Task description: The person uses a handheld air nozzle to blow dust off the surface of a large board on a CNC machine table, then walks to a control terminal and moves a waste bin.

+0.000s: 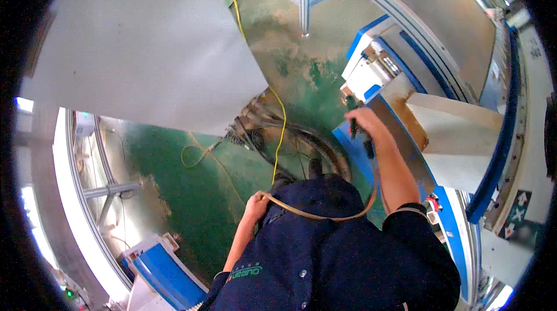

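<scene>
My right hand (365, 120) is closed around a dark green and black air blow gun (351, 103), held out beside the white and blue machine (371, 70). From the gun's lower end a tan air hose (316, 216) curves down and across the front of my body. At its other side my left hand (255, 206) pinches the hose near my waist, its fingers closed. The gun's tip is small and blurred against the machine parts behind it.
A large grey panel (151, 44) fills the upper left. Thick dark hoses (313, 137) and a yellow cable (283, 119) lie over the green floor (174, 189). An aluminium frame (304, 3) stands ahead; a blue-edged beam (493, 131) borders the right.
</scene>
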A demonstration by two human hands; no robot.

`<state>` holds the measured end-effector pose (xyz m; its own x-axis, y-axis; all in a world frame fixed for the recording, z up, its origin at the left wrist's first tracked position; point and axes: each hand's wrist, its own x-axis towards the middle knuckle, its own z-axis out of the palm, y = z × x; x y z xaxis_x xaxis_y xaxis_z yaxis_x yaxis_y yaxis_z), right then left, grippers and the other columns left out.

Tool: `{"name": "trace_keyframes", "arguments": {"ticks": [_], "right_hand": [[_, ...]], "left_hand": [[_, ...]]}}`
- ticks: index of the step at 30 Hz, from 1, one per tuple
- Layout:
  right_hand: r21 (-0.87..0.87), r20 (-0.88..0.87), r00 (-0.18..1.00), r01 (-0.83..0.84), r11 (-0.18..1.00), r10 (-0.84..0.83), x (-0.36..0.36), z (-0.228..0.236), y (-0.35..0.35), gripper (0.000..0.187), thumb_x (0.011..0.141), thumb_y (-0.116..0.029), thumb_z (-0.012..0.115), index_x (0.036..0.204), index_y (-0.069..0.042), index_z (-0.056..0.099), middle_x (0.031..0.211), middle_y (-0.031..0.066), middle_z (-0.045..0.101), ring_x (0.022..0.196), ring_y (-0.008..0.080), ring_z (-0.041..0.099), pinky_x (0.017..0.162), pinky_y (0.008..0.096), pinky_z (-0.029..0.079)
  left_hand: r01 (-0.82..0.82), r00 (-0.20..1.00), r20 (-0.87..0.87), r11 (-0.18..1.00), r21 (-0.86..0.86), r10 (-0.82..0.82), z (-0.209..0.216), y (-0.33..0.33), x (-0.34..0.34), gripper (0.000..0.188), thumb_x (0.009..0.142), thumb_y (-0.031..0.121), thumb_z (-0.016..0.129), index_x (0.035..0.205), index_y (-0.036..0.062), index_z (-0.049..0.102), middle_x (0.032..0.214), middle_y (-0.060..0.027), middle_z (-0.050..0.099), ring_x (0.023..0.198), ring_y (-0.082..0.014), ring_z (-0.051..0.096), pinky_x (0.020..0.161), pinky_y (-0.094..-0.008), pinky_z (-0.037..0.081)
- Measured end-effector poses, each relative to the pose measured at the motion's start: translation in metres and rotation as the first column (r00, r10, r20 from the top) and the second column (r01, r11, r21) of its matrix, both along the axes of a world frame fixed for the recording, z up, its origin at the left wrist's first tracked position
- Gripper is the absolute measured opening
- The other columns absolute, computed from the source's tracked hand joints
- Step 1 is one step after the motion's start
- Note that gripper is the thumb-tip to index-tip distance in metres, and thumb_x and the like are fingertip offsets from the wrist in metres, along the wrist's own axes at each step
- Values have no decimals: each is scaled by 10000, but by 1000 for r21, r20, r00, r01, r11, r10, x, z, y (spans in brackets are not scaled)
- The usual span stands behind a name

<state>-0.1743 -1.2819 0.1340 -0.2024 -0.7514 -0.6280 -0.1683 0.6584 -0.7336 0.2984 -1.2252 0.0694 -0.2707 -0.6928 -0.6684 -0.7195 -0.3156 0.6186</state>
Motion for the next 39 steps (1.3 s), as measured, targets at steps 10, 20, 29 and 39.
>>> {"name": "trace_keyframes", "arguments": {"ticks": [10, 20, 29, 39], "right_hand": [[484, 476, 614, 415, 770, -630, 134, -164, 113, 243, 896, -252, 500, 827, -26, 555, 741, 176, 629, 572, 238, 577, 456, 341, 438], [411, 617, 246, 709, 573, -747, 151, -162, 104, 249, 903, -244, 515, 825, -11, 557, 717, 126, 578, 659, 238, 579, 386, 294, 375], [374, 562, 354, 697, 611, -748, 140, -183, 59, 228, 859, -302, 556, 798, -83, 562, 660, 63, 581, 609, 202, 573, 493, 309, 386], [320, 616, 312, 740, 592, -723, 128, -165, -9, 214, 863, -283, 560, 805, -79, 532, 660, 59, 557, 583, 211, 558, 478, 320, 388]], "left_hand": [[-127, 989, 91, 989, 82, 119, 3, 17, 54, 246, 838, 248, 570, 920, 23, 626, 760, -129, 629, 737, -245, 605, 684, -351, 458], [-260, 961, 156, 943, 208, 230, 22, -1, 68, 194, 857, 221, 577, 882, 39, 642, 629, -12, 541, 597, -119, 502, 574, -297, 408], [-161, 972, 194, 978, 130, 134, 54, -8, 34, 177, 854, 204, 579, 862, 35, 630, 682, -16, 571, 643, -107, 511, 603, -278, 423], [-484, 874, 156, 853, 198, 460, 66, 7, 32, 164, 853, 176, 575, 810, 23, 615, 607, 28, 487, 538, -70, 431, 491, -240, 332]]}}
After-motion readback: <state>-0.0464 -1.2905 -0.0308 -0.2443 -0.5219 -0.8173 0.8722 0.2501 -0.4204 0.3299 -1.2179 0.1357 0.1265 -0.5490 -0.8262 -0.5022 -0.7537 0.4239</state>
